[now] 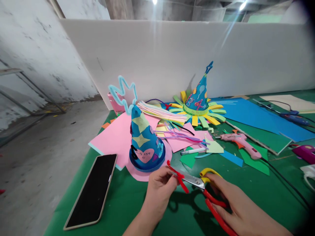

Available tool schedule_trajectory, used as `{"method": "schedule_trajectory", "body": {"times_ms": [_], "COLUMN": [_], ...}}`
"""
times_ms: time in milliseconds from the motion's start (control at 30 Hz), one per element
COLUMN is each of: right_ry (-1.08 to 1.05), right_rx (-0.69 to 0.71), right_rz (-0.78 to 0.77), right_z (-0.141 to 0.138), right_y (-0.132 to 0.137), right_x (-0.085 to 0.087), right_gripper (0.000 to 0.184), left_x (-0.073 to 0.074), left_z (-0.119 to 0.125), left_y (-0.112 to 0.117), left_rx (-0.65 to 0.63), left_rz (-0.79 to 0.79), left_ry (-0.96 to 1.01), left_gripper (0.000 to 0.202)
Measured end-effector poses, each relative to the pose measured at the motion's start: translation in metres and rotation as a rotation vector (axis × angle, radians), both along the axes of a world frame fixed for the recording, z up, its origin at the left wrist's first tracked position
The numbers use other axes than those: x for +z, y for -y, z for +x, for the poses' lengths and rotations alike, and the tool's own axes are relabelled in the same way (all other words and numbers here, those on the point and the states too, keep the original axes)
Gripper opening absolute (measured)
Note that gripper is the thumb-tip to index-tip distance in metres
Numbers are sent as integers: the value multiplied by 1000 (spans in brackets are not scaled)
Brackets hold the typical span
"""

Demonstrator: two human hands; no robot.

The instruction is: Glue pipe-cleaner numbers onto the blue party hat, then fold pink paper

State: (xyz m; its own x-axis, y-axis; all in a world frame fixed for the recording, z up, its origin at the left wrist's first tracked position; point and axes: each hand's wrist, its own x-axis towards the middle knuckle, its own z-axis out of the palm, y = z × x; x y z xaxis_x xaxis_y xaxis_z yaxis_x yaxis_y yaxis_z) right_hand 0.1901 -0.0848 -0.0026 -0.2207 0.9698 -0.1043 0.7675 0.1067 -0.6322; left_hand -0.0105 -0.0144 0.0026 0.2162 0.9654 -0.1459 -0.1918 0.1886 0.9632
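My left hand [161,190] pinches a red pipe cleaner [180,177] that looks bent or knotted in the middle. In my right hand [233,203] is a pair of scissors [198,182] with one yellow and one red handle. The blades reach left to the pipe cleaner; whether they are closed on it I cannot tell. Just beyond my left hand stands a blue cone hat [145,144] with pale green stars, a pink heart and a light blue star-shaped pipe cleaner [123,90] at its top. The hat rests on a round pink paper brim [169,154].
A phone [92,190] lies at the left table edge. A second cone hat [198,98] with a yellow-green fringe stands at the back. Pipe cleaners [159,111], a white pen [193,151] and paper scraps lie mid-table. A pink glue gun [242,142] with a cord is at right.
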Motion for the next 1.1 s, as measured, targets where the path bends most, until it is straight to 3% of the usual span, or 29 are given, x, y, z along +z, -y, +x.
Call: {"method": "schedule_trajectory", "body": {"times_ms": [167, 467, 700, 1100], "right_ry": [-21, 41, 55, 110], "right_rx": [9, 8, 21, 123], "right_rz": [33, -40, -16, -48], "right_z": [-2, -3, -2, 4], "right_y": [-1, -3, -3, -3], "right_x": [2, 13, 12, 10], "right_gripper": [42, 23, 28, 14], "left_x": [1, -5, -7, -6], "left_z": [1, 0, 1, 0], "left_y": [1, 1, -1, 1], "left_rx": [10, -7, -37, -28], "left_rz": [-36, -15, 4, 14], "left_ry": [28, 32, 60, 7], "left_gripper": [10, 6, 11, 9]}}
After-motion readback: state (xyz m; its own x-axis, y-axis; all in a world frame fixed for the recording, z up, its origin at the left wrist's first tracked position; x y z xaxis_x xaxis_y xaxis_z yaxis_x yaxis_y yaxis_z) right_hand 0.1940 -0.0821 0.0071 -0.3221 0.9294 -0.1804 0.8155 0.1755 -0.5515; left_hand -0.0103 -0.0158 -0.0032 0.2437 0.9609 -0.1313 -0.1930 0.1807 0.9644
